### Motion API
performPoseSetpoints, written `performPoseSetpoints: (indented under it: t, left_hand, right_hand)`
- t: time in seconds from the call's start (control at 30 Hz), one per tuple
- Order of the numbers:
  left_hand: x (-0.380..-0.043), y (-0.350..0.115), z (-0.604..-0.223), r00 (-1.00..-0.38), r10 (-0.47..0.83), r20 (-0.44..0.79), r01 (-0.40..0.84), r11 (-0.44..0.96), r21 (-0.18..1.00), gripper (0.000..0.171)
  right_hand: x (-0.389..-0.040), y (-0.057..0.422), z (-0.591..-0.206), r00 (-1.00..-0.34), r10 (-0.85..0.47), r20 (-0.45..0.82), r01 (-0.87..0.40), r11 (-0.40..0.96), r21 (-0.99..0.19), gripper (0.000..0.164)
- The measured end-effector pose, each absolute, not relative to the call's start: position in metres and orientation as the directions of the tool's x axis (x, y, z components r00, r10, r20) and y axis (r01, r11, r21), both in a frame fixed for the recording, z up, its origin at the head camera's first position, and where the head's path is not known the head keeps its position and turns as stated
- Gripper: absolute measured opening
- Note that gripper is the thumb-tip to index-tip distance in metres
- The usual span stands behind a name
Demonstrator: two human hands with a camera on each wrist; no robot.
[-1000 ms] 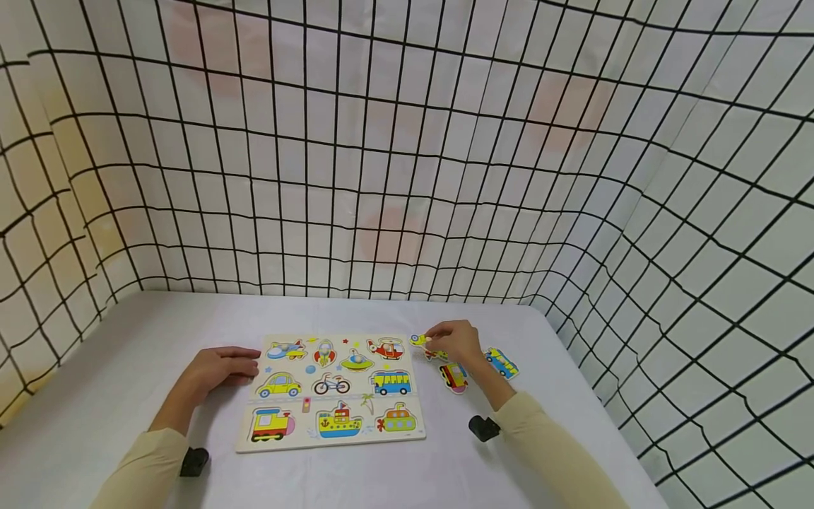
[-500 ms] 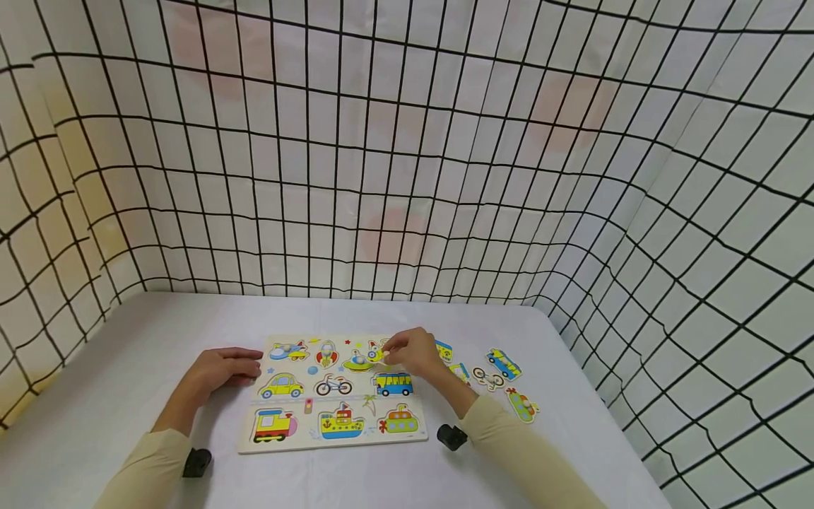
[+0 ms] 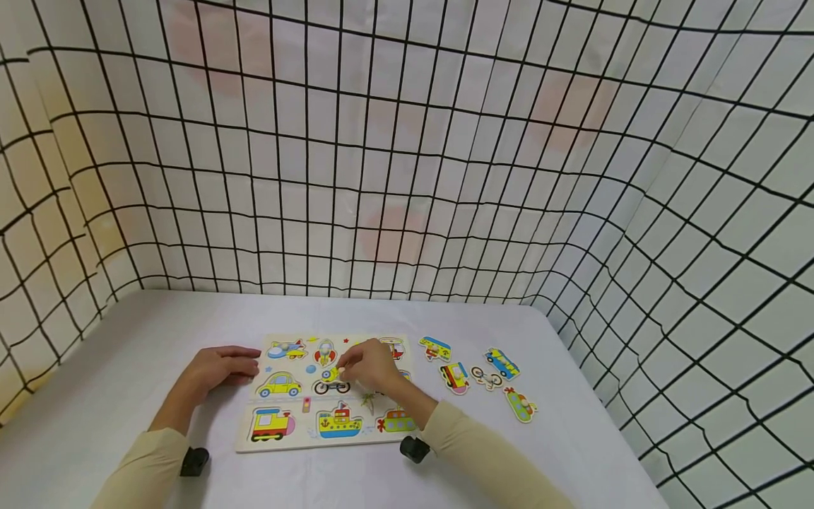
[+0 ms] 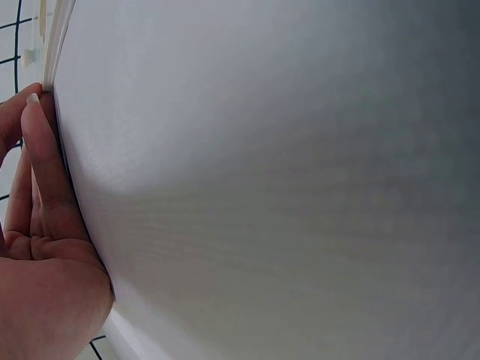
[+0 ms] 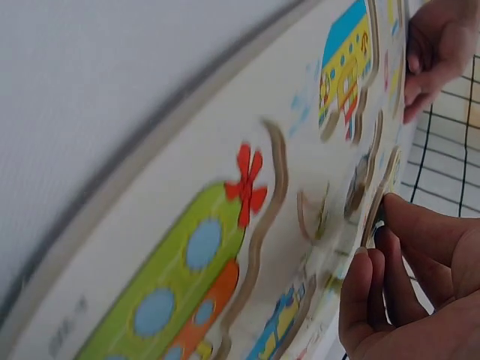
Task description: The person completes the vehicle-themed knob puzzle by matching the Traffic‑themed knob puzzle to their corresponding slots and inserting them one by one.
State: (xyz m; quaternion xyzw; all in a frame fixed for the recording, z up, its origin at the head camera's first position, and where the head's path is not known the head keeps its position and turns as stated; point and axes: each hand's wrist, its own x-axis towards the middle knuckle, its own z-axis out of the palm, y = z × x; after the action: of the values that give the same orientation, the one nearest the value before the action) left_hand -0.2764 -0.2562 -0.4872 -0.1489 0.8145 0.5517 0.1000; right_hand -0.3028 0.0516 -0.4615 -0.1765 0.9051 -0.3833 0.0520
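A wooden puzzle board [image 3: 299, 447] with printed vehicles lies on the white table. My right hand [image 3: 370, 364] pinches a yellow car puzzle piece [image 3: 329, 374] by its knob, over the bicycle picture [image 3: 331, 387]. This hand partly covers the upper right pictures, and its fingers hide much of the piece. In the right wrist view, thumb and fingertips of the right hand [image 5: 420, 277] come together close over the board. My left hand [image 3: 221, 369] rests at the board's left edge, fingers extended. The left wrist view shows the left hand's fingertips [image 4: 34, 101] right at that edge.
Right of the board lie loose pieces: a ship [image 3: 435, 348], a train [image 3: 454, 378], a bicycle [image 3: 487, 379], a bus [image 3: 502, 364] and a submarine [image 3: 521, 405]. A black grid net [image 3: 394, 191] over white cloth stands behind the table and along its sides.
My right hand has carried the car piece leftward from the loose pieces, across the board's upper right, to its middle. The left hand stays in place.
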Motion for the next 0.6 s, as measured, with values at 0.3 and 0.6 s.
performPoseSetpoints:
  t: [0.3,0.6]
  left_hand:
    - [-0.273,-0.255,-0.484,-0.935,-0.134,-0.328,-0.354,0.332,0.874,0.054]
    - [-0.275,-0.257,-0.488,-0.936,-0.135,-0.326,-0.353,0.331,0.875,0.053]
  right_hand:
    - [-0.294,0.031,-0.466,-0.923,-0.385,0.013,-0.267,0.615,-0.742,0.01]
    - [-0.289,0.013,-0.471,-0.923,-0.385,-0.011,-0.254,0.632,-0.732,0.009]
